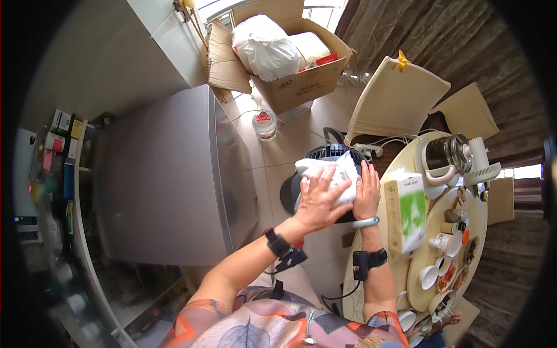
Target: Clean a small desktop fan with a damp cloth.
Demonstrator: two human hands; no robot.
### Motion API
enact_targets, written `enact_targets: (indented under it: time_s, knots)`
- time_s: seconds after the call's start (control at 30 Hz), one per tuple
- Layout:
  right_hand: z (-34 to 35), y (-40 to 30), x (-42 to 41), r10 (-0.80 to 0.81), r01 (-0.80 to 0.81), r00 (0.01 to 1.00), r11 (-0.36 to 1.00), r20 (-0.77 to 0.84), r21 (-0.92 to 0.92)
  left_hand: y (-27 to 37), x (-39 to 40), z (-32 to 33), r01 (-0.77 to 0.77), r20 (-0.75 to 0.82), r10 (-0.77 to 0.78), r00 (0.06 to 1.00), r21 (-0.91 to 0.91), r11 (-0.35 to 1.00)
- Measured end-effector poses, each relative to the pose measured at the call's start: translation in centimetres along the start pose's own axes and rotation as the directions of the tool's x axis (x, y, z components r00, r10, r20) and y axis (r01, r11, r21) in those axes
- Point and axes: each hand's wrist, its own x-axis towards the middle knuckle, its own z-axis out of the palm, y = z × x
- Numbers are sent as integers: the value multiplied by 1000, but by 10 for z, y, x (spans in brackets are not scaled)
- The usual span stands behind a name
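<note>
A black electric fan [325, 150] with a slotted grille stands in front of me, low above the tiled floor. Over most of it lies a crumpled white cloth [346, 165]. My left hand [322, 198] holds the cloth pressed down on the fan, palm down and fingers spread. Along the fan's right side rests my right hand [367, 191], its fingers straight and close together, beside the cloth's edge. Whether those fingers grip the rim cannot be seen. The fan's lower part is mostly hidden by the cloth and my hands.
At right, a round table [363, 265] bears a tissue pack [405, 213], a glass kettle [446, 154], dishes and bowls. A person's hand [454, 317] shows at its lower edge. A grey refrigerator [161, 182] stands left. Ahead are a cardboard box [304, 89], a lidded jar [264, 127] and a covered chair [394, 100].
</note>
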Motion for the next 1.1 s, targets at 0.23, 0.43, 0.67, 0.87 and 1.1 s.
enact_targets:
  time_s: [0.23, 0.43, 0.67, 0.87, 1.1]
  knots:
    - [-12, -5, -2, 57, -57, 998, 998, -21, -7, -47, 34, 27, 252, -207, -281, 937, -158, 955]
    - [-9, -8, -3, 69, -70, 996, 998, 51, 9, -82, 22, 42, 328, -274, -389, 880, -241, 913]
    - [-15, -6, -7, 28, -28, 994, 1000, 110, -2, 0, 10, 22, 174, -283, -191, 940, -86, 981]
    - [-24, -3, 8, 8, -18, 989, 998, 145, 66, -103, -6, 75, 502, -232, -683, 692, -526, 687]
    - [-36, -20, 5, 6, -42, 966, 990, 257, 135, -196, -64, 120, 707, 11, -842, 539, -550, 445]
